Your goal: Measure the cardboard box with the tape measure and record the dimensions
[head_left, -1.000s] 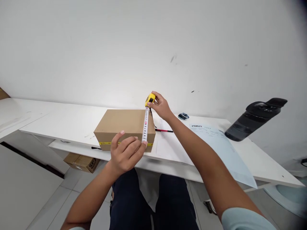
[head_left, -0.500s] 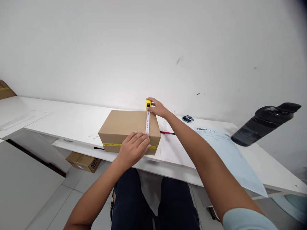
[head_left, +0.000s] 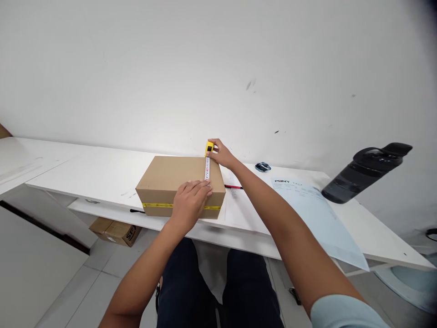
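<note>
A closed brown cardboard box [head_left: 174, 171] with a yellow strip along its front side sits at the edge of the white table. My right hand [head_left: 222, 154] grips a yellow tape measure [head_left: 209, 146] at the box's far top edge. Its white blade [head_left: 207, 169] runs out across the box top towards me, near the right side. At the front top edge, my left hand [head_left: 191, 202] is closed, with its fingertips pressing the blade's near end against the box. Those fingers hide the tip of the blade.
Right of the box lie a red-and-black pen [head_left: 234, 187], a printed light-blue sheet [head_left: 307, 214] and a small dark-blue item [head_left: 262, 167]. A dark bottle [head_left: 365, 173] stands farther right. Another carton [head_left: 114, 231] is below the tabletop. The wall [head_left: 170, 68] rises behind.
The view has shifted slightly, so everything sits a little farther left. The tape measure's case has tilted slightly; both hands keep their hold on it and its blade.
</note>
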Demonstrator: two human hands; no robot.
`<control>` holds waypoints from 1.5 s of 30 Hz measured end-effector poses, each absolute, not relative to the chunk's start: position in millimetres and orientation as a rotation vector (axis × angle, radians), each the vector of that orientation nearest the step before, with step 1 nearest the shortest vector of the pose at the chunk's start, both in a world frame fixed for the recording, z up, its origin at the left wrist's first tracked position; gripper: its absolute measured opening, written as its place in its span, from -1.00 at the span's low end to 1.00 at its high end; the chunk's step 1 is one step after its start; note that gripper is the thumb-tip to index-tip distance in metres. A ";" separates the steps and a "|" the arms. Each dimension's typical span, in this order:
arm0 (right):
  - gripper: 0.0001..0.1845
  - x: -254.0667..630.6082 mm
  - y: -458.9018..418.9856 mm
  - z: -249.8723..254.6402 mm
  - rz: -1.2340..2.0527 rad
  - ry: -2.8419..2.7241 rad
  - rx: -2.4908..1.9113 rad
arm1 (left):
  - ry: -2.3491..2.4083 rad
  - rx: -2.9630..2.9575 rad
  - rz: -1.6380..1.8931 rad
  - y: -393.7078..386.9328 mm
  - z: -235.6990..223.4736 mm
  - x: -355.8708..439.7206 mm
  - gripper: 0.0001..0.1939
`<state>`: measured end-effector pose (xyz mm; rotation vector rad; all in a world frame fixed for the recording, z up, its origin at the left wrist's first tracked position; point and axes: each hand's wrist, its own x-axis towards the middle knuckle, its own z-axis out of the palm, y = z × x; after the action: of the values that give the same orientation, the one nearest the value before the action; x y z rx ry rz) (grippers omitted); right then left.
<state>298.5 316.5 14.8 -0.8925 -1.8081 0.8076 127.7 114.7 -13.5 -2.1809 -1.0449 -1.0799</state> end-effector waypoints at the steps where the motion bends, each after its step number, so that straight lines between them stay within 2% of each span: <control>1: -0.36 298.4 316.7 14.6 0.808 -1.805 -0.894 | -1.049 -2.172 -1.087 114.6 -14.1 128.2 -0.81; 5: -0.35 298.0 316.0 15.4 0.799 -1.807 -0.908 | -1.086 -2.193 -1.080 113.8 -13.2 126.2 -0.80; 11: -0.35 295.2 312.0 18.2 0.747 -1.858 -0.919 | -1.053 -2.324 -0.969 115.8 -10.3 119.2 -0.67; 17: -0.33 291.0 311.9 30.3 0.673 -1.900 -0.931 | -1.089 -2.353 -1.053 113.6 -12.1 120.5 -0.70; 21: -0.37 298.7 300.6 43.2 0.598 -1.873 -0.913 | -1.086 -2.290 -1.235 108.6 -5.3 117.5 -0.69; 24: -0.43 313.3 268.6 48.0 0.449 -1.813 -0.864 | -1.007 -2.136 -1.277 100.7 2.2 110.3 -0.65; 28: -0.42 338.4 190.3 36.8 0.290 -1.677 -0.815 | -0.784 -1.920 -1.140 82.8 5.0 94.8 -0.58; 34: -0.38 363.1 61.1 -36.1 0.024 -1.422 -0.900 | -0.640 -1.991 -1.129 45.6 -16.4 97.0 -0.73; 37: -0.45 355.8 19.1 -84.3 0.214 -1.362 -1.036 | -0.582 -2.193 -1.169 30.4 -39.8 117.3 -0.84; 40: -0.55 337.5 -6.9 -117.4 0.659 -1.216 -1.188 | -0.552 -2.389 -1.153 20.5 -71.5 136.2 -0.86; 45: -0.46 318.5 -26.1 -132.6 1.218 -1.003 -1.215 | -0.744 -2.526 -1.179 3.8 -113.7 136.7 -0.79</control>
<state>318.5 -26.1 -132.6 -1.2155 -1.0032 1.2176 136.7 3.8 -113.7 -2.5259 -0.7436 -1.1787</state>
